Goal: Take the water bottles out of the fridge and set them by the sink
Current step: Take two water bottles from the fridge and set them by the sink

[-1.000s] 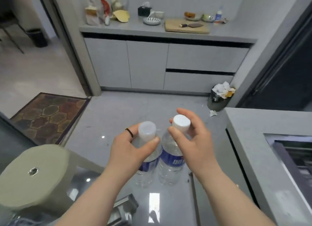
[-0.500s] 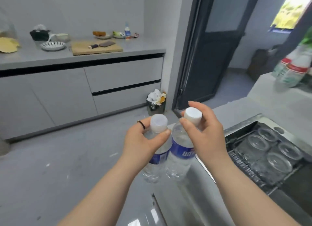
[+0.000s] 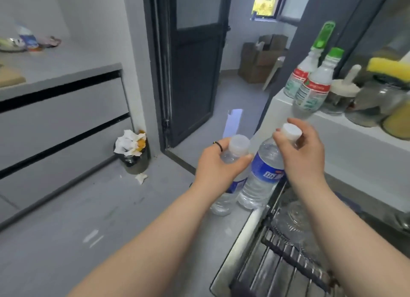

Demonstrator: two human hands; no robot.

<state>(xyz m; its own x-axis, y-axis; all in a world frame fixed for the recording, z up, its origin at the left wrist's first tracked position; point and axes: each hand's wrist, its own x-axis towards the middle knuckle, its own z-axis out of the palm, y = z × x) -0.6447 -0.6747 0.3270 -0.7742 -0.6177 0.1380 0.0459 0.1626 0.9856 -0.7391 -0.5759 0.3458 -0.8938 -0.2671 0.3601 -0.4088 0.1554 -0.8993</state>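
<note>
Two clear water bottles with white caps and blue labels are upright side by side over the narrow counter strip left of the sink point(image 3: 244, 248). My left hand point(image 3: 216, 163) grips the left water bottle point(image 3: 224, 199) around its neck. The right water bottle point(image 3: 260, 177) hangs from its cap, pinched by my right hand point(image 3: 304, 154). Whether their bases touch the counter, I cannot tell. The sink holds a dark wire rack point(image 3: 288, 256) with glassware under my right forearm.
Two green-capped bottles point(image 3: 312, 90), jars and a yellow sponge point(image 3: 388, 68) stand on the ledge behind the sink. A full small waste bin point(image 3: 133, 152) sits on the floor by a dark door point(image 3: 195, 75). A grey cabinet counter point(image 3: 62, 75) runs along the left.
The view has swung right from the floor and cabinets to the sink. Both hands have carried the bottles over to the counter strip beside the sink.
</note>
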